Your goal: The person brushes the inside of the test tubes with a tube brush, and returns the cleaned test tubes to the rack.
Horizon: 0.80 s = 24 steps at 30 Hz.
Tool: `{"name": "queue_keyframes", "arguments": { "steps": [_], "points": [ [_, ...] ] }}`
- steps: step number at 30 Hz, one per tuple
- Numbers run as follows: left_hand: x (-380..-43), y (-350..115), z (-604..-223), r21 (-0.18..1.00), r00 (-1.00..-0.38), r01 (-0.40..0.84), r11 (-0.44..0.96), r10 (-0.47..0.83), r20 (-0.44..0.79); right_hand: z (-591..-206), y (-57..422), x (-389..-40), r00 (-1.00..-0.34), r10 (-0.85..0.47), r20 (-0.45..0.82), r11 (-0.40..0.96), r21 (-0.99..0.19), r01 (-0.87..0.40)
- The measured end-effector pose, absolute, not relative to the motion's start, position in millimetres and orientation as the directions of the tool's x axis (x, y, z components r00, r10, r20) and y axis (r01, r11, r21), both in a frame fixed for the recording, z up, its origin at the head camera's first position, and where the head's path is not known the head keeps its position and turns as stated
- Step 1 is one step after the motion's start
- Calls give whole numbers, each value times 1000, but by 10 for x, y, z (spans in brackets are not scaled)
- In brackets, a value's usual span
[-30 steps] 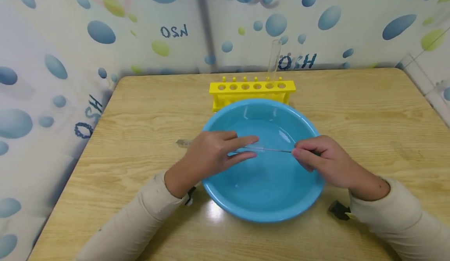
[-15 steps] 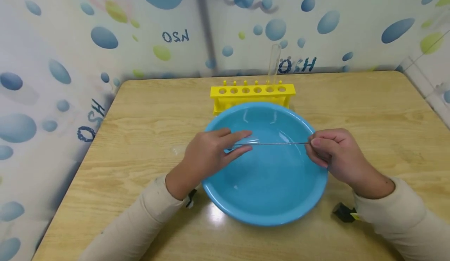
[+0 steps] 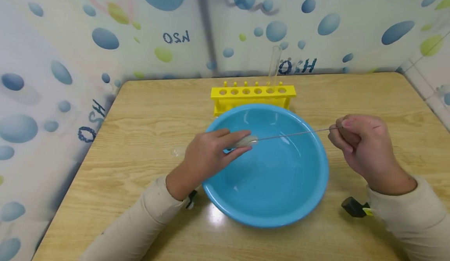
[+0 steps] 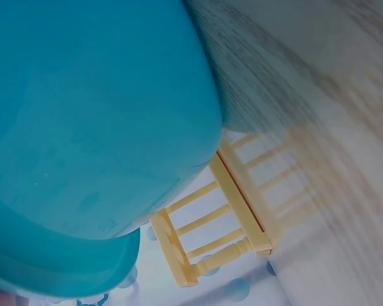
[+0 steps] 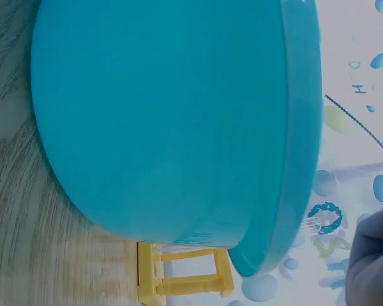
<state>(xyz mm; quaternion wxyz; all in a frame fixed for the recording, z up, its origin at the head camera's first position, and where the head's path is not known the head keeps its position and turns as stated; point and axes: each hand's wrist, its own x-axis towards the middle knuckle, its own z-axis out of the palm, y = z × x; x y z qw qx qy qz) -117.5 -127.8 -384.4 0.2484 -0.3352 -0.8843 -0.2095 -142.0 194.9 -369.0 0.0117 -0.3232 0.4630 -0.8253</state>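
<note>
In the head view my left hand (image 3: 207, 153) grips a clear test tube (image 3: 178, 151) held sideways over a blue basin (image 3: 268, 183). The tube's closed end sticks out left of the hand and its mouth faces right. A test tube brush (image 3: 295, 134) has its pale bristles at the tube's mouth, between thumb and fingers. Its twisted wire stem runs up to the right, where my right hand (image 3: 369, 151) pinches the end beyond the basin's rim. The right wrist view shows part of the wire and the curled right hand (image 5: 373, 255).
Behind the basin stands a yellow test tube rack (image 3: 253, 93) with one clear tube (image 3: 275, 63) upright in it. The wooden table (image 3: 158, 108) meets patterned walls at the back and left. Dark wrist-camera parts (image 3: 353, 207) hang below the right sleeve.
My right hand has moved right and up, drawing the brush out along the tube until the bristles reach its mouth. The left hand has stayed nearly in place.
</note>
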Motion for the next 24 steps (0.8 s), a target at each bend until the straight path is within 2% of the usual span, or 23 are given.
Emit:
{"name": "queue_keyframes", "arguments": {
  "steps": [5, 12, 24],
  "points": [
    [-1168, -1289, -3857, 205, -658, 694, 690, 492, 570, -3695, 1935, -1424, -796, -297, 528, -590, -757, -282],
    [-1169, -1317, -3862, 242, -708, 650, 720, 457, 539, -3710, 1901, -1432, -806, -269, 528, -482, -798, -362],
    [-1201, -1288, -3845, 224, -717, 635, 739, 457, 525, -3749, 1813, -1407, -848, -34, 528, -377, -793, -479]
  ]
}}
